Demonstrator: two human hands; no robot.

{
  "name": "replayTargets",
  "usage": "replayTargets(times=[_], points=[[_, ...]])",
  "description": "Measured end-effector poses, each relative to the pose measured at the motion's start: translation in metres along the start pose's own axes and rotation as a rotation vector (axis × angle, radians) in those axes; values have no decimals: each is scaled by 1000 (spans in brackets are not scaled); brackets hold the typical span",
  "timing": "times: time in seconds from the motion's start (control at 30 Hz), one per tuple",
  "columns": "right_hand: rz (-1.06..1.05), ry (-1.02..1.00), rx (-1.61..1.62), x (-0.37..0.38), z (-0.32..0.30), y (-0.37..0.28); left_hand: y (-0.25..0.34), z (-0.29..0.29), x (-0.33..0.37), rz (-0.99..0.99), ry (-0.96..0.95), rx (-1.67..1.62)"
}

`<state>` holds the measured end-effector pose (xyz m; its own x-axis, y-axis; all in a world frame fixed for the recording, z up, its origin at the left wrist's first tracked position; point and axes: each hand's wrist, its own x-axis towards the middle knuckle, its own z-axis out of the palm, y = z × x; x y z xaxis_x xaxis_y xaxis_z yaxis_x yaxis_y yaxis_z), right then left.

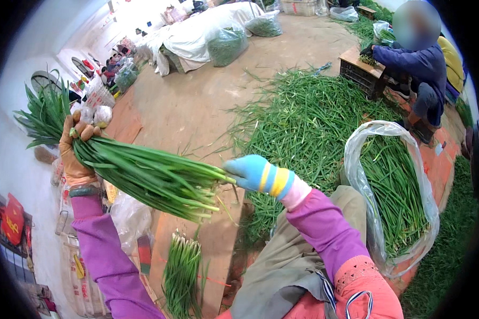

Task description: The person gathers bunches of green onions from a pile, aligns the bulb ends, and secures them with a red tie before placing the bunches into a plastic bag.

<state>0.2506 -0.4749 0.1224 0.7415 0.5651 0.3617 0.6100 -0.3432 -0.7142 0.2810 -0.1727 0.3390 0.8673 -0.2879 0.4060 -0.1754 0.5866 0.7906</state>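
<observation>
Chive bunch [149,171]: slanting across the frame's centre-left.
Left hand [77,146]: brown-gloved, wrapped round it, upper left.
Right hand [256,174]: blue-gloved, fingers narrow at its stem ends, grip unclear.
Smaller chive bundle [181,274]: on wooden surface [222,252], lower centre.

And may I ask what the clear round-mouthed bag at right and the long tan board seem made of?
The clear round-mouthed bag: probably thin, glossy plastic; its wrinkled rim shines.
The long tan board: perhaps matte wood, from its dull, even brown face.
</observation>
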Motion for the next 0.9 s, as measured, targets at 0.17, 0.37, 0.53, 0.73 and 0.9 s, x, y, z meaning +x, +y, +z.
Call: replayTargets(times=[0.17,0.37,0.53,0.73,0.9], points=[[98,71,467,-45,22,10,-14,15,-14,-51,137,224],[683,-526,-562,-107,40,108,25,4,-11,73,-46,89],[75,244,644,-50,7,63,30,14,-8,66,-98,-22],[54,-362,781,-13,14,-60,38,21,4,-13,-45,112],[651,138,712,-70,43,40,82,-20,-5,108,134,117]])
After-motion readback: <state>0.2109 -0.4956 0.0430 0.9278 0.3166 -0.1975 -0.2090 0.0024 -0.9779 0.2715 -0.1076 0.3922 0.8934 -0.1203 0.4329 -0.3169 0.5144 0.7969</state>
